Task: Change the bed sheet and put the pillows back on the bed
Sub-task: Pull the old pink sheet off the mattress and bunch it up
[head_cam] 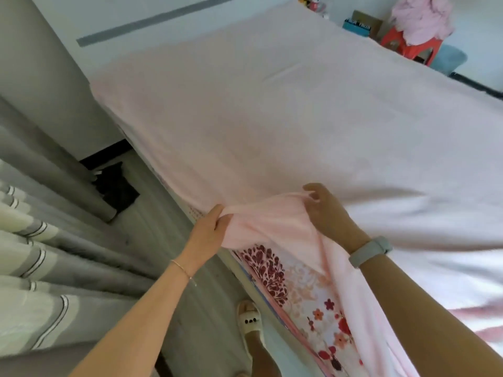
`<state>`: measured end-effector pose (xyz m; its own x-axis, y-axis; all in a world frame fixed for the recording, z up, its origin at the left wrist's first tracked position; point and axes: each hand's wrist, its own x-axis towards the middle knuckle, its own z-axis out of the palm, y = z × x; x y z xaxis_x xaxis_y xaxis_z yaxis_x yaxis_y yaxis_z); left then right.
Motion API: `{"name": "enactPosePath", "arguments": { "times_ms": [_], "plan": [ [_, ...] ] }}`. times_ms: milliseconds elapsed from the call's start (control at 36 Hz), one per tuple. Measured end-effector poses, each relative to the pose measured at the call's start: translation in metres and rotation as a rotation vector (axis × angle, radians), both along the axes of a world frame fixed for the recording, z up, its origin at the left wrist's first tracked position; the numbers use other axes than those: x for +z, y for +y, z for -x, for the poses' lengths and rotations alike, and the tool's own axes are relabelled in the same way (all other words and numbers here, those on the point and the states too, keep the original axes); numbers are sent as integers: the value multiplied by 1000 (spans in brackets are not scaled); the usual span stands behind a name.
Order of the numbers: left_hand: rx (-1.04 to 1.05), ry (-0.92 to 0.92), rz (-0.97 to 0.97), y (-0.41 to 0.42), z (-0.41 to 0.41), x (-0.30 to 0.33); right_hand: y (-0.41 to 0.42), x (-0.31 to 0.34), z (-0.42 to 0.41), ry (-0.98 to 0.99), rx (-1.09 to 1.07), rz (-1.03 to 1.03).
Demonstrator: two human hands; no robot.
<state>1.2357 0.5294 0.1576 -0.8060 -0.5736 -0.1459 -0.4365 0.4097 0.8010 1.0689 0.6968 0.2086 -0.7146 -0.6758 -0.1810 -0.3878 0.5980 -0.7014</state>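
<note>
A pale pink bed sheet [272,104] is spread over the bed, filling the middle and upper right of the frame. Its near edge is bunched up low in the middle. That edge is pinched tight in the grip of the left hand [209,227]. The right hand [324,210] is held against the same fold, fingers curled on the cloth. A flowered sheet [313,295] is seen under the lifted edge. A narrow strip of floor [152,191] is left between the bed side and the gray curtain [40,240] at the left. A slipper [249,317] is seen at the bottom.
</note>
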Motion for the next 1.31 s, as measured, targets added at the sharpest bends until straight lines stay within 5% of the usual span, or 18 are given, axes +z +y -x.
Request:
{"name": "enactPosePath", "arguments": {
  "times_ms": [167,333,528,639,722,806,889,1111,1306],
  "plan": [
    [-70,111,190,-67,56,83,-103,23,2,-47,401,93],
    [76,309,205,-129,91,139,-164,73,39,138,275,405],
    [-108,79,-109,-132,122,74,-169,83,86,227,8,644],
    [-85,-95,-118,-141,127,12,-165,75,100,278,-135,682],
    [-11,-249,-140,-162,120,-15,-166,63,108,278,-229,580],
    [24,-301,-35,-194,112,-19,-177,44,116,219,-214,207],
    [27,-232,27,-237,108,-2,-198,24,108,165,-142,-97],
    [-241,110,286,-321,108,103,-337,33,38,127,262,65],
    [14,332,-100,-394,106,119,-395,49,43,142,-35,316]
  ]
}}
